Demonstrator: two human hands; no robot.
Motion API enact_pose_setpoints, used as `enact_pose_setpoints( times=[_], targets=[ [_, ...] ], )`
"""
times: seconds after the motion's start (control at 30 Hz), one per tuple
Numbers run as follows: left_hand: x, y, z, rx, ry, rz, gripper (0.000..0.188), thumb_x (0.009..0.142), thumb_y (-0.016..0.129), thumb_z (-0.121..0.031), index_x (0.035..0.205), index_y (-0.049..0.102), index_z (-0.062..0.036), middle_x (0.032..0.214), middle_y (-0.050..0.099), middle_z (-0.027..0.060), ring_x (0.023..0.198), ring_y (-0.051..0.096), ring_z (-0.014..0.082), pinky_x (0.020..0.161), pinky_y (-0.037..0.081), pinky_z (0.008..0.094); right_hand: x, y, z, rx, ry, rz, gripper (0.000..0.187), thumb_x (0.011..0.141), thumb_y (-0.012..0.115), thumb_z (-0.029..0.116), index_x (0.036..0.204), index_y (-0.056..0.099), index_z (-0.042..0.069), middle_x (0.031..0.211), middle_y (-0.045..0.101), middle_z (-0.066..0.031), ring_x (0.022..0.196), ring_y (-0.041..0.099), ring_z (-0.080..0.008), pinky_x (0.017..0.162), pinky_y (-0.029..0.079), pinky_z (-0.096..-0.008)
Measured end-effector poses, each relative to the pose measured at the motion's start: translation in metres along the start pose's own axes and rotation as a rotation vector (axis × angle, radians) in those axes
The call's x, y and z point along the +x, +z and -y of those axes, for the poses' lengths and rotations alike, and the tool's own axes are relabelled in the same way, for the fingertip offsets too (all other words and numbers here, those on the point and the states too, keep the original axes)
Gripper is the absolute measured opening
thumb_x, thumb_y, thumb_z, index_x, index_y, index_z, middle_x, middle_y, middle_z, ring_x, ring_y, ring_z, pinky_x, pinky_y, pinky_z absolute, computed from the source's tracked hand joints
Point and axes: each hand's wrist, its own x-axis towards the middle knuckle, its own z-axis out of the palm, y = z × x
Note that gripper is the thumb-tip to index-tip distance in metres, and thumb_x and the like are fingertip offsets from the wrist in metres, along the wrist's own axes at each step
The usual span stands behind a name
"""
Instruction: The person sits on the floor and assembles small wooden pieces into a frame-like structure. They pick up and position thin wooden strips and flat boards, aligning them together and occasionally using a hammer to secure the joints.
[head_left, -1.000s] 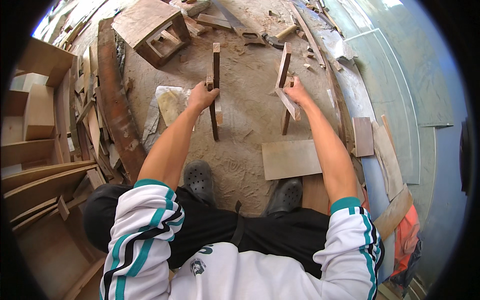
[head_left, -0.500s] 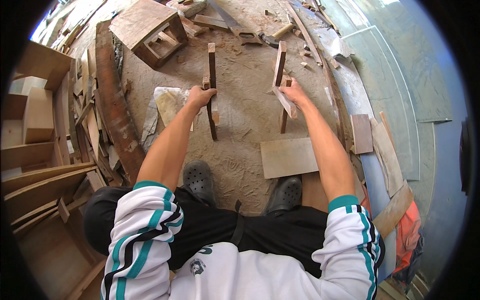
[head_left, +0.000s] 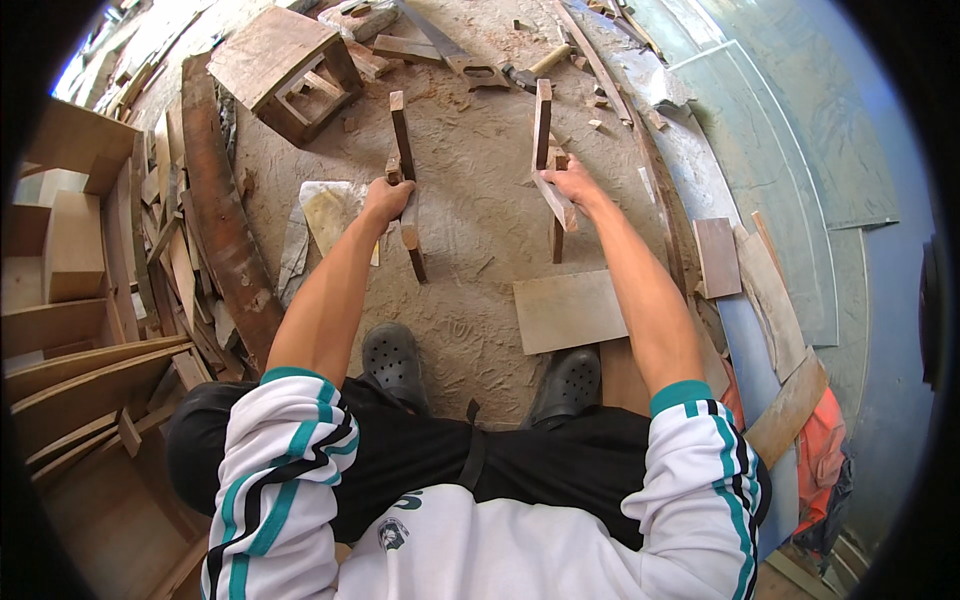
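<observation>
My left hand point(head_left: 388, 200) is closed round a joined wooden frame point(head_left: 403, 140), made of an upright strip with a short crosspiece. My right hand point(head_left: 575, 184) grips a similar wooden frame point(head_left: 543, 125), whose pale crosspiece point(head_left: 560, 204) slants toward me. Both frames stand roughly upright and apart, with bare ground between them. My fingers are partly hidden behind the wood. A flat wooden board point(head_left: 570, 312) lies on the ground below my right forearm, near my right shoe.
A wooden box-like stool point(head_left: 285, 70) sits at the far left. Beyond the frames lie a handsaw point(head_left: 455, 55) and a hammer point(head_left: 540, 68). Scrap wood and a long plank point(head_left: 225, 210) line the left; glass sheets point(head_left: 765, 150) lie at right. Wooden cabinets point(head_left: 75, 245) stand far left.
Both hands and the frames have shifted slightly left in the picture, along with much of the background. Each hand keeps its grip, and the left frame has turned a little.
</observation>
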Motion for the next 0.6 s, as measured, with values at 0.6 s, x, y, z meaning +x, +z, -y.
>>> enact_pose_setpoints(
  times=[0.6],
  targets=[
    [-0.020,-0.011,-0.022,-0.047,-0.080,0.007,0.046,0.080,0.074,-0.036,0.095,0.069,0.0070,0.089,0.069,0.0141,0.075,0.066,0.0221,0.066,0.050,0.0351,-0.012,-0.014,0.004,0.087,0.087,0.057,0.076,0.079,0.077,0.036,0.133,0.045,-0.008,0.124,0.060,-0.0227,0.109,0.062,-0.0283,0.092,0.048,-0.0388]
  ],
)
